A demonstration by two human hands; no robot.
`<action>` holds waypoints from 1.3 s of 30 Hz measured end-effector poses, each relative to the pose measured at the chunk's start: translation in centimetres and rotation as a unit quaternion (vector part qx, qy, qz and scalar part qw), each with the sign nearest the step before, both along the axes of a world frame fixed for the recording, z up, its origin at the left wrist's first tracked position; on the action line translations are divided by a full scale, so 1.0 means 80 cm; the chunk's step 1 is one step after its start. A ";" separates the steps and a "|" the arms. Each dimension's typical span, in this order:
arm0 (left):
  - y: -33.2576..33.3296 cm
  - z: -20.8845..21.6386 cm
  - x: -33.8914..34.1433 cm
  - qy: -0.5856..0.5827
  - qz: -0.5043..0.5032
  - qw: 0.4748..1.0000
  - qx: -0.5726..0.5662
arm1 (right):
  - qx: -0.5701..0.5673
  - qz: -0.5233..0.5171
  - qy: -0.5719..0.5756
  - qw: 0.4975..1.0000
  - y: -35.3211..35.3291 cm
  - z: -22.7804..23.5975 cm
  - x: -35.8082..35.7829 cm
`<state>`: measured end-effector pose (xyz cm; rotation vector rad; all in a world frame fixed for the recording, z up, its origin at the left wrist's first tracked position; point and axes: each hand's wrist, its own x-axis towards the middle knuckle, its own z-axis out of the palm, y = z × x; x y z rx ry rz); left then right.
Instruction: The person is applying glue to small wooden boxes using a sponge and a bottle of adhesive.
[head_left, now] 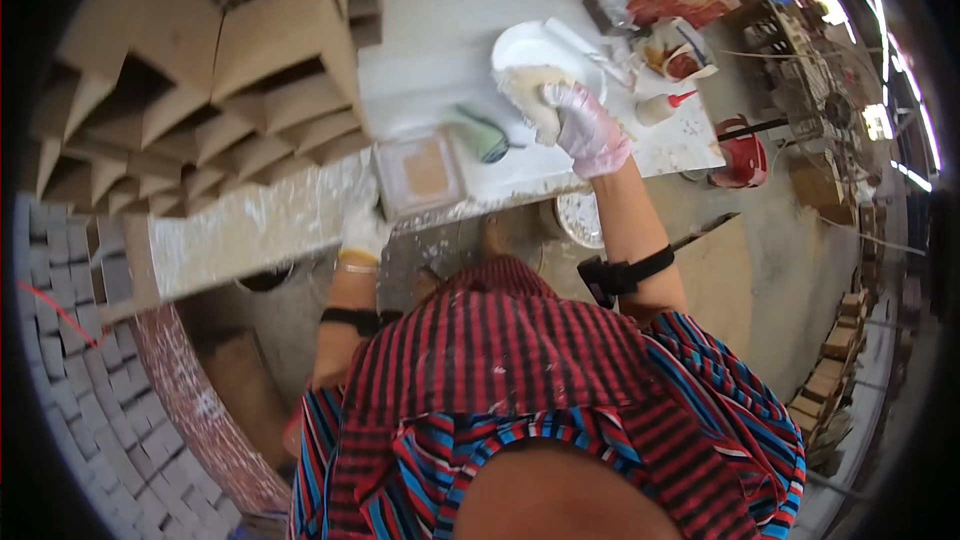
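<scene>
My right hand (pixel 588 130), in a thin pinkish glove, grips a cream, fuzzy-looking pad (pixel 535 95), perhaps a cloth or sponge. The pad is over the near side of a round white basin (pixel 515 45). At the table's front edge is my left hand (pixel 366 225), in a white glove, beside a square shallow box (pixel 385 185) with a tan panel inside. Its fingers blend into the pale table, so their pose is unclear. Between the hands lies a green bottle-like thing (pixel 480 135) with a dark end.
Cardboard boxes with open compartments (pixel 270 40) are stacked at the left. Right of the basin stand a white bottle with a red tip (pixel 660 108) and a stained tub (pixel 680 55). A red bucket (pixel 740 155) sits beyond the table; a white bucket (pixel 580 220) is below its edge.
</scene>
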<state>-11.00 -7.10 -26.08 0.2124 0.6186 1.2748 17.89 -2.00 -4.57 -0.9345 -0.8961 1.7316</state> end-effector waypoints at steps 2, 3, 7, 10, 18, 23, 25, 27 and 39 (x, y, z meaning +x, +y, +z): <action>0.003 0.004 0.004 -0.014 0.004 1.000 -0.001 | 0.112 0.076 -0.149 0.980 -0.021 -0.013 -0.027; 0.006 0.003 0.004 -0.012 0.004 1.000 0.000 | 0.169 0.111 -0.216 0.955 -0.023 -0.022 -0.035; 0.013 -0.015 0.005 -0.001 0.012 1.000 -0.025 | 0.281 0.096 -0.472 0.830 -0.029 -0.061 -0.086; 0.016 -0.013 0.011 -0.008 0.016 0.999 -0.044 | 0.471 0.063 -0.607 0.637 -0.004 -0.150 -0.096; 0.013 -0.022 0.005 0.005 0.028 0.999 -0.035 | 0.345 0.219 -0.682 0.607 -0.020 -0.131 -0.096; 0.015 -0.028 0.003 0.005 0.040 0.998 -0.041 | 0.284 0.099 -0.698 0.650 0.006 -0.139 -0.131; 0.015 -0.035 0.002 -0.005 0.032 0.999 -0.030 | 0.351 0.185 -0.671 0.626 -0.008 -0.149 -0.134; 0.016 -0.035 0.004 -0.014 0.026 0.999 -0.031 | 0.480 0.220 -0.606 0.594 -0.029 -0.177 -0.107; 0.017 -0.033 0.006 0.006 0.032 0.999 -0.028 | 0.486 0.208 -0.603 0.598 -0.032 -0.179 -0.103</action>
